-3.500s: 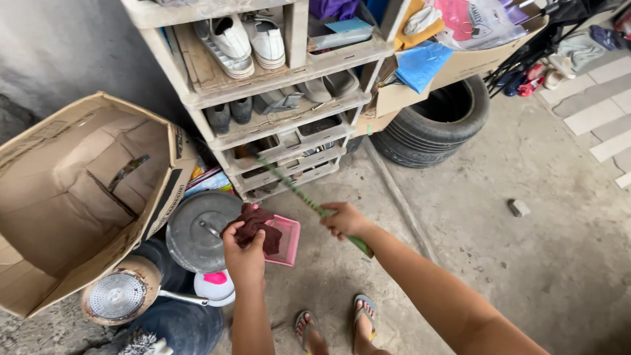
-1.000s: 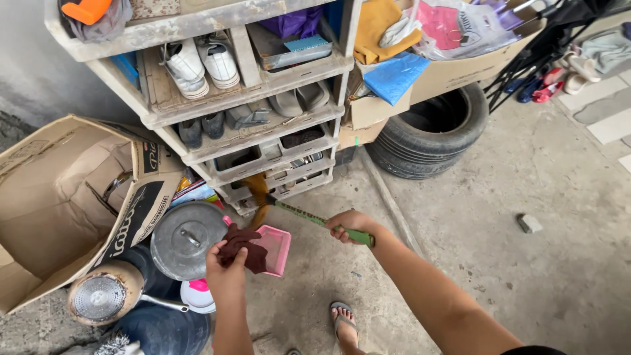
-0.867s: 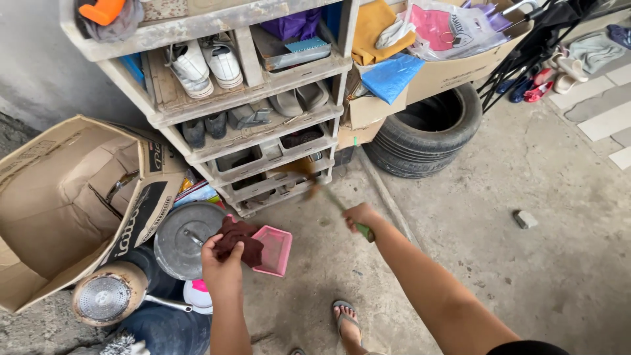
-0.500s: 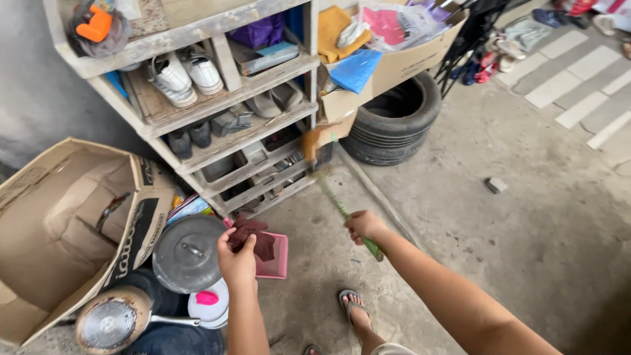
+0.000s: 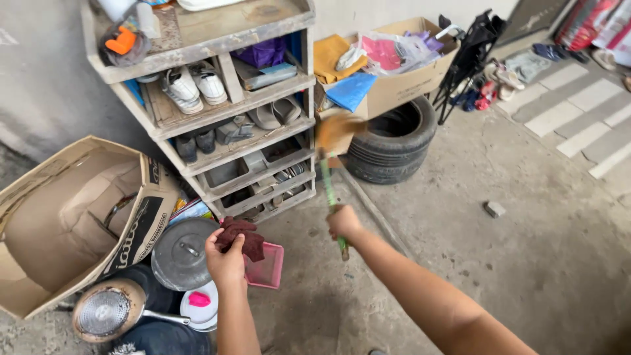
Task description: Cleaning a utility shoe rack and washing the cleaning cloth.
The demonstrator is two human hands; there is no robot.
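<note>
My left hand (image 5: 225, 260) grips a dark red rag (image 5: 240, 235) together with the handle of a pink dustpan (image 5: 265, 265), held low over the concrete floor. My right hand (image 5: 344, 222) is closed around the green handle of a small broom (image 5: 328, 181). The broom points up and away from me, and its brown bristle head (image 5: 337, 129) is blurred in front of the grey shelf rack (image 5: 230, 148). The two hands are a short way apart, the dustpan to the left of the broom handle.
The shelf rack holds shoes and trays. A large open cardboard box (image 5: 72, 217) lies at left, with a metal lid (image 5: 182, 253), a pan (image 5: 108, 311) and dark containers below it. A tyre (image 5: 393, 141) under a full box (image 5: 407, 79) stands right of the rack. A small stone (image 5: 494, 209) lies on the floor.
The broom has swung from low under the rack, rightward and up, until it now points nearly upright. My left hand has kept the rag and dustpan in about the same place.
</note>
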